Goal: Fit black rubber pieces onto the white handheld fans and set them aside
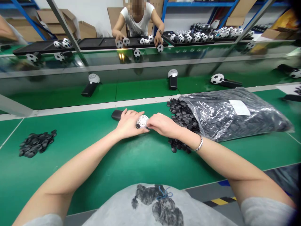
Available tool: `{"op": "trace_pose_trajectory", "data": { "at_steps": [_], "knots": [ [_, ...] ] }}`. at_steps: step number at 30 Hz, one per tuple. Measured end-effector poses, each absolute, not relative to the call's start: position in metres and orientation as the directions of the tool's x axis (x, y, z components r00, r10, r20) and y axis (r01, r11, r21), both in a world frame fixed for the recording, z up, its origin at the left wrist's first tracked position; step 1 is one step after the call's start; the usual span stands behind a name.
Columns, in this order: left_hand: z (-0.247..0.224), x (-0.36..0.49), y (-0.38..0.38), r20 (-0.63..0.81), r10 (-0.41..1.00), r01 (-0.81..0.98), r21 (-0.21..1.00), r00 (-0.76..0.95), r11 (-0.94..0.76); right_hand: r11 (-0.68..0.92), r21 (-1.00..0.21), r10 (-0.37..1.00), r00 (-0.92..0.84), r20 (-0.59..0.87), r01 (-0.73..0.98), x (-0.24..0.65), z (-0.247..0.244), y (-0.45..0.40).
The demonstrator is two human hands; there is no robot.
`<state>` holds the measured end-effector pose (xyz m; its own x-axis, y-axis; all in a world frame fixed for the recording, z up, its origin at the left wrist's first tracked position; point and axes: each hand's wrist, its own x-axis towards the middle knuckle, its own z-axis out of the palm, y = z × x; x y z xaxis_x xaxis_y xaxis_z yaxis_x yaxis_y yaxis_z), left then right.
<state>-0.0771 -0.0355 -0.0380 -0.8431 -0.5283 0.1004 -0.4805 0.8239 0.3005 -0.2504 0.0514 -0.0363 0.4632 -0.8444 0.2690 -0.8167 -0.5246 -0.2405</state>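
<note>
My left hand is wrapped round a soccer-ball device, whose white openwork ball head shows between thumb and fingers. One black patch is visible on the ball's lower left. The device's black handle sticks out to the left behind my fingers, low over the green table. My right hand is closed in a pinch against the ball's right side. A dark sliver shows under those fingertips, too small to make out. Just beyond my right wrist is a heap of loose black pieces, spilling from a clear plastic bag.
Another small pile of black pieces lies at the left. Behind a pale rail, a green belt carries several ball devices, including a white-headed one. Across the line, a person handles soccer-ball devices beside black trays.
</note>
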Motion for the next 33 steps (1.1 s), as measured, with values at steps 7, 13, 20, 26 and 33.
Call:
{"op": "trace_pose_trajectory", "data": {
  "at_steps": [7,13,20,26,33],
  "knots": [
    [-0.042,-0.077,-0.032,0.154,-0.552,-0.491,0.306,-0.820,0.815,-0.472,-0.449,-0.872,0.327,0.363,-0.759,-0.255,-0.045,0.041],
    [-0.042,-0.077,-0.032,0.192,-0.566,-0.482,0.352,-0.802,0.802,-0.376,-0.677,-0.926,0.232,0.298,-0.633,-0.253,-0.057,0.038],
    [-0.040,-0.072,-0.039,0.160,-0.469,-0.380,0.391,-0.869,0.838,-0.186,-0.454,-0.979,0.122,0.165,-0.872,-0.293,-0.047,0.039],
    [-0.033,-0.070,-0.047,-0.006,-0.358,-0.317,0.475,-0.934,0.821,-0.212,-0.105,-0.977,0.208,0.049,-0.972,-0.299,-0.055,0.051],
    [-0.039,-0.073,-0.037,0.033,-0.406,-0.302,0.616,-0.913,0.728,-0.200,0.045,-0.979,0.201,0.028,-0.979,-0.288,-0.055,0.052]
  ]
}}
